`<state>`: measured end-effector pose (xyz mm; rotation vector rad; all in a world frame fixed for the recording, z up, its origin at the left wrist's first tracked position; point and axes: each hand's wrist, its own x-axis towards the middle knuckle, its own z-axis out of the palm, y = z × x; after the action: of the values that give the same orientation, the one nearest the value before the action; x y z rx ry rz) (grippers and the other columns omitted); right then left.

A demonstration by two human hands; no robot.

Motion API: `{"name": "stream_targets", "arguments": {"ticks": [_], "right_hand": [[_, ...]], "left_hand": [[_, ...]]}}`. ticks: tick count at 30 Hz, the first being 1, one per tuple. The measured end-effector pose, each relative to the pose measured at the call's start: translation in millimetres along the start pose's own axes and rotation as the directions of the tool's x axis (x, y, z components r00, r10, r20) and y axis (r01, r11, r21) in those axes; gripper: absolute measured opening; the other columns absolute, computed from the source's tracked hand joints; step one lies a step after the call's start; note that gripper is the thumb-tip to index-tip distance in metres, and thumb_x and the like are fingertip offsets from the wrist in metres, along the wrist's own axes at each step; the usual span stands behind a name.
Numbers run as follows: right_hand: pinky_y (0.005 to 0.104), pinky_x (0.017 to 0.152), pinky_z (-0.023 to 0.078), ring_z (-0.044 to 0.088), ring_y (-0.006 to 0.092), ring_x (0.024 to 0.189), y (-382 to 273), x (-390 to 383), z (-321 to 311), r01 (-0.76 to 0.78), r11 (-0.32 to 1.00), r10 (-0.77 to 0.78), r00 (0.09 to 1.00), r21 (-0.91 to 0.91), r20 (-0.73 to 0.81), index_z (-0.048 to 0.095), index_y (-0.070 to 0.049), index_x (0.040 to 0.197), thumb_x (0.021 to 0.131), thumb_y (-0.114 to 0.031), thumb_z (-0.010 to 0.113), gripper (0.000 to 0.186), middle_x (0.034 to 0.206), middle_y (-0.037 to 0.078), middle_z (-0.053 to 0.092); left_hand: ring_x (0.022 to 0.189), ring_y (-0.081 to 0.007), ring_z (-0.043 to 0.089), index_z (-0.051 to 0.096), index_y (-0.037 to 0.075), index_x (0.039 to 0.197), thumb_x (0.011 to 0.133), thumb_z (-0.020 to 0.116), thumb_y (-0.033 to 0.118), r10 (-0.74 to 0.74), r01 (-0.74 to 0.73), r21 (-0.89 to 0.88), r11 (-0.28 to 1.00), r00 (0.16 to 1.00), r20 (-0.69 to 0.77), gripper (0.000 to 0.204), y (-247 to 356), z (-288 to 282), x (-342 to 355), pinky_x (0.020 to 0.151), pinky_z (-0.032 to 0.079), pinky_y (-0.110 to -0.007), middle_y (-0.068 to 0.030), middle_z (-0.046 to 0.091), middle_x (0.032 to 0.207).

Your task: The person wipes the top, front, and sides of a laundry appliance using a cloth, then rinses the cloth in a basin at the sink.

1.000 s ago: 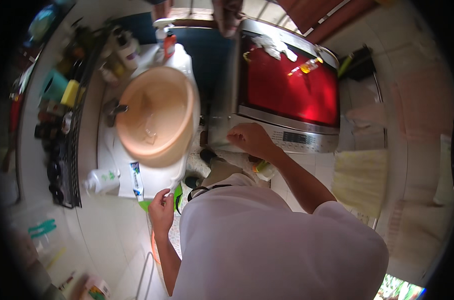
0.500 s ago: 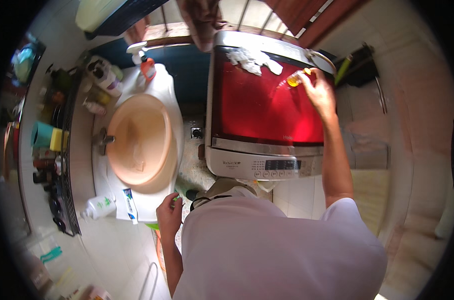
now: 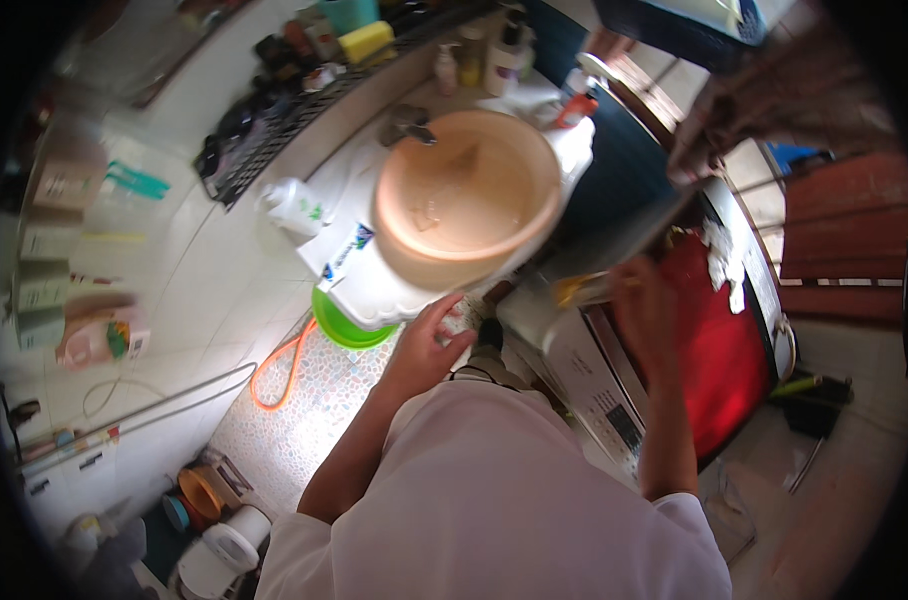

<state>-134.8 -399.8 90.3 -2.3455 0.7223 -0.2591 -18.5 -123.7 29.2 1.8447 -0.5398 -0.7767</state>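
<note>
My right hand (image 3: pixel 636 292), blurred, grips a small clear-and-yellow bottle (image 3: pixel 581 291) above the left edge of the washing machine, whose red lid (image 3: pixel 714 370) has a crumpled white cloth (image 3: pixel 724 260) on it. My left hand (image 3: pixel 432 342) is open and empty, fingers apart, just below the white sink counter's front edge (image 3: pixel 364 308). On that counter stand a peach plastic basin (image 3: pixel 522 210) beneath a metal tap (image 3: pixel 409 130), a flat toothpaste tube (image 3: pixel 346 253) and a white bottle (image 3: pixel 294 208).
A rack (image 3: pixel 274 135) of toiletries runs behind the sink. A green basin (image 3: pixel 354 330) and orange hose (image 3: pixel 269 395) lie on the speckled floor. A toilet (image 3: pixel 224 548) is at lower left, a barred window with brown cloth (image 3: pixel 744 110) upper right.
The view has turned left toward the sink. My right hand took the yellow bottle off the red lid and moved it leftward. My left hand has come forward, its fingers spreading.
</note>
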Motion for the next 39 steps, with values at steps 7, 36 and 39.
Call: {"name": "stream_targets", "arguments": {"ticks": [7,36,39], "right_hand": [[0.0360,0.053,0.043,0.054,0.0305,0.057,-123.8,29.0,159.0,0.369,0.863,-0.446,0.877,0.345,0.178,0.056,-0.001,0.091,0.098,-0.025,0.048,0.025,0.067,0.016,0.056],[0.0370,0.094,0.048,0.061,0.0244,0.105,-4.4,207.7,237.9,-0.807,0.058,-0.044,0.586,0.587,0.809,0.055,0.007,0.115,0.101,-0.026,0.036,0.041,0.113,0.017,0.062],[0.0314,0.087,0.046,0.059,0.0177,0.095,25.7,216.6,243.8,-0.753,0.191,0.124,0.655,0.630,0.745,0.057,-0.001,0.118,0.098,-0.025,0.042,0.035,0.109,0.009,0.063]], "left_hand": [[0.079,-0.0255,0.063,0.047,0.001,0.121,0.081,0.071,0.020,0.096,-0.078,0.202,0.976,0.992,-0.079,0.050,0.9,-58.1,16.7,0.071,0.049,-0.033,-0.0138,0.062,0.091],[0.084,-0.0202,0.064,0.057,0.015,0.109,0.098,0.039,0.049,-0.421,0.346,-0.901,0.261,0.881,0.216,0.039,-141.9,-47.6,264.3,0.073,0.052,-0.039,-0.0049,0.065,0.092],[0.091,-0.0225,0.062,0.056,0.019,0.115,0.100,0.037,0.043,-0.394,0.368,-0.915,0.164,0.875,0.281,0.033,-134.7,-42.9,267.8,0.080,0.051,-0.042,-0.0034,0.063,0.101]]}}
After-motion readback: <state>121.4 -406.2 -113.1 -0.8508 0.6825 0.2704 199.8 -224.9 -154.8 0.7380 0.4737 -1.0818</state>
